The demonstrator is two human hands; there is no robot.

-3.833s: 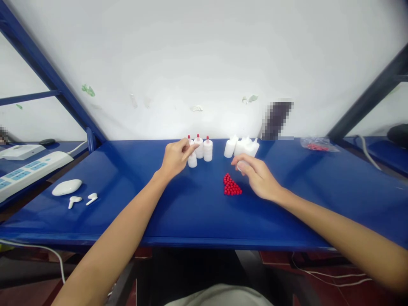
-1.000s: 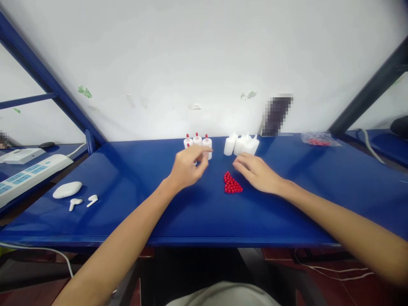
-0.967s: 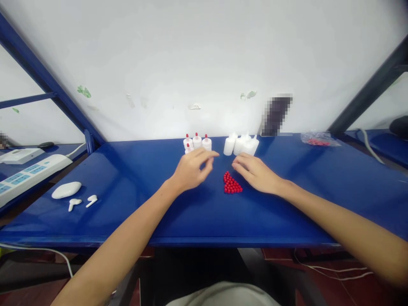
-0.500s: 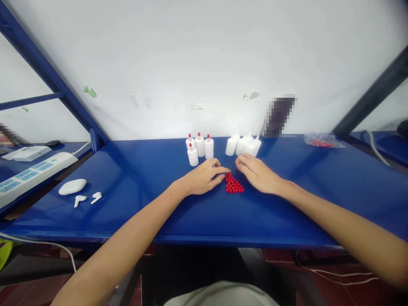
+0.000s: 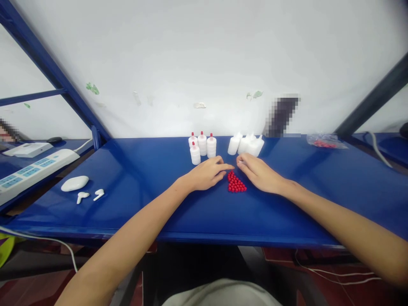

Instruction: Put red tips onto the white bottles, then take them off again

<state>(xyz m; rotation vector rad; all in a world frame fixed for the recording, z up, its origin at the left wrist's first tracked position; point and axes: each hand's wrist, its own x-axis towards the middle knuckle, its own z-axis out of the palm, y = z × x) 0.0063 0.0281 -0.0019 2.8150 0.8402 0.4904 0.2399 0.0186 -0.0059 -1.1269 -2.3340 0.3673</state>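
Red caps (image 5: 236, 183): found in one cluster on the blue tabletop (image 5: 153, 178), on the near side, between the left hand (image 5: 207, 173) and the right hand (image 5: 259, 173).
Left hand: fingers parted, with the index stretched towards the far point of the cluster and the thumb set below it; nothing is seen pinched, and whether a cap is touched cannot be told.
Right hand: fingers curled inward just beside the cluster; a small pale patch (image 5: 240, 161) is seen there, but whether anything is gripped cannot be told.
Cap picking: a single cap is best taken, it is judged, from the outer point, with light pressure from thumb and index, so that its neighbours are not scattered.
Cap look: small, glossy and red, packed closely in a rough triangle; finer detail is too small to be made out.
Capped bottles (image 5: 202, 147): four, white and ribbed, stood upright beyond the left hand, each topped with red.
Bare-tipped bottles (image 5: 242, 145): white, grouped beyond the right hand; by overlap, a sure count is prevented.
Clear bag (image 5: 325, 142): laid far to the right, near the wall (image 5: 178, 63), with red pieces seen inside.
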